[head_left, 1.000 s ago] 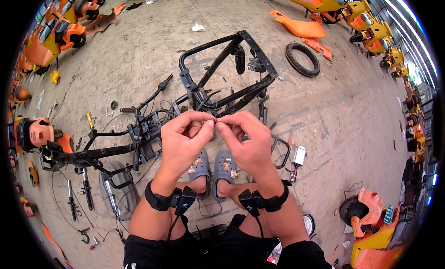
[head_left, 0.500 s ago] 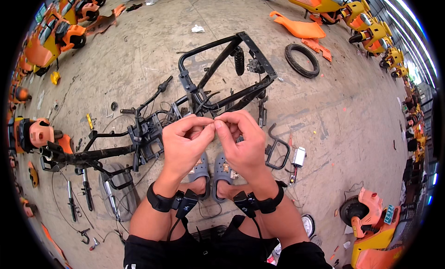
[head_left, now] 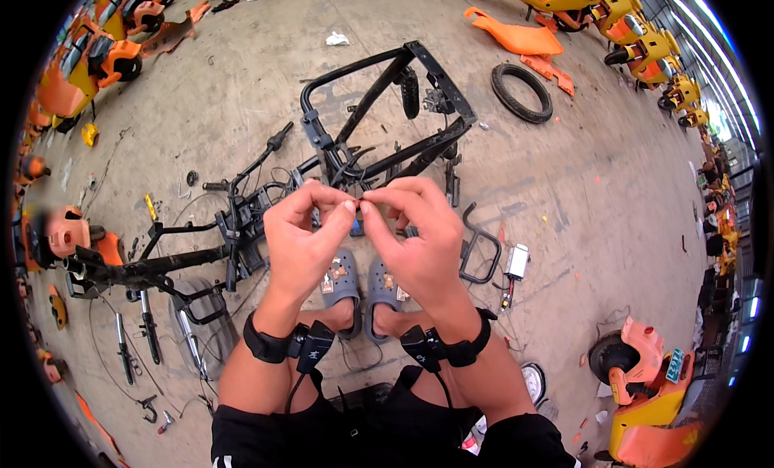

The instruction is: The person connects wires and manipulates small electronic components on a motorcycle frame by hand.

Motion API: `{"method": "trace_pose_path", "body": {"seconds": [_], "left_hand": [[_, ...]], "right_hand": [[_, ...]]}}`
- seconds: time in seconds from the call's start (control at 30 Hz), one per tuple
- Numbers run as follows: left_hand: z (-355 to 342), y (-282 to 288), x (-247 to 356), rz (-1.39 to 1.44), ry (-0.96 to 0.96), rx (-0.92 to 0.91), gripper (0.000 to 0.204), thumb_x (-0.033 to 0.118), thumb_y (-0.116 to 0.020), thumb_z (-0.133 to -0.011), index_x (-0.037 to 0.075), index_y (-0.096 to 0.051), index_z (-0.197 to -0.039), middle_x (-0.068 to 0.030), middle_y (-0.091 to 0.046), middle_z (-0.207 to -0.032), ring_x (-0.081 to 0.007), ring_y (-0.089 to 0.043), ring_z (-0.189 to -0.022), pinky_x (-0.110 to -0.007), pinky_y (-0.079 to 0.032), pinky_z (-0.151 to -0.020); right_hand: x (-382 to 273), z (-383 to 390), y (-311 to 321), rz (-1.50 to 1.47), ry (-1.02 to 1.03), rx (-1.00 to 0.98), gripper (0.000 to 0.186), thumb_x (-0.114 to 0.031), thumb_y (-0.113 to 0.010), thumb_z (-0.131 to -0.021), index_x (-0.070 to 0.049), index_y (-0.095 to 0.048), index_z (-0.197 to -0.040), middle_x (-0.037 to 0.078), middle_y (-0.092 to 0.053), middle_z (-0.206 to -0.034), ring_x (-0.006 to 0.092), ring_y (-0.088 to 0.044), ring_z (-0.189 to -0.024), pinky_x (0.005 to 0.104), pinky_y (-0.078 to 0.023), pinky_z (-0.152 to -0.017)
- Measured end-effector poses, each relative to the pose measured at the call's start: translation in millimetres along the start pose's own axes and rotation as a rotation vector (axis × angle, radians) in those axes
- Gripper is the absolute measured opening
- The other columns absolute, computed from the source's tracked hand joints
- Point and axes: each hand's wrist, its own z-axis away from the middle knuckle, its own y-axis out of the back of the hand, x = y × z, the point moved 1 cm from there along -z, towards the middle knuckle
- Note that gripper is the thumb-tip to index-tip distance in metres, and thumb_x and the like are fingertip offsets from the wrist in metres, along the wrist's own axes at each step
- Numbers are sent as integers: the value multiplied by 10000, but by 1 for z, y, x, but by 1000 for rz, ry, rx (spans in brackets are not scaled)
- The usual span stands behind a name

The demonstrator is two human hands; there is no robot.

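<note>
Above the black scooter frame (head_left: 442, 83) on the floor, both my hands are raised close together. My left hand (head_left: 300, 230) pinches with thumb and forefinger, and my right hand (head_left: 421, 236) does likewise, fingertips almost touching. Between the two pinches shows a tiny reddish piece (head_left: 358, 203), too small to name. The fingertips cover most of it. The bare frame stretches from the far middle to the left, with its handlebar-like tubes, cables and a shock absorber (head_left: 410, 95) still on it.
Grey clogs (head_left: 342, 282) are on my feet. To the right lie a bent black bracket (head_left: 485, 262), a silver box with wires (head_left: 517, 261), a tire (head_left: 532, 116) and an orange panel (head_left: 516, 37). Fork tubes (head_left: 150, 331) lie at left. Orange-yellow scooters (head_left: 649, 420) line the sides.
My hands have opened slightly apart at the fingertips, so a reddish bit shows between them. The view has shifted a little; the things on the floor have not moved.
</note>
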Motion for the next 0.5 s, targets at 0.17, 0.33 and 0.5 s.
{"method": "trace_pose_path", "body": {"seconds": [0.17,0.33,0.5], "left_hand": [[-4,1,0,-135,-121,-15,74,22,-692,-846,-39,-703,-885,-59,-682,-823,-105,-598,-759,-239,-468,-730],[-4,-1,0,-190,-221,-35,80,6,-698,-826,-28,-710,-898,-70,-678,-800,-123,-613,-731,-257,-484,-667],[-5,-3,6,-357,-375,-26,101,-25,-714,-787,-14,-711,-888,-87,-670,-772,-166,-619,-700,-276,-489,-656]], "right_hand": [[0,3,3,101,43,-3,162,-16,-776,-749,-58,-734,-900,57,-630,-820,190,-619,-644,291,-489,-542],[3,2,-3,32,34,24,143,-27,-774,-766,-52,-735,-901,47,-671,-847,117,-592,-547,239,-468,-459],[1,0,-4,-14,46,26,136,25,-762,-755,-12,-723,-880,57,-682,-835,85,-592,-582,212,-474,-497]]}}
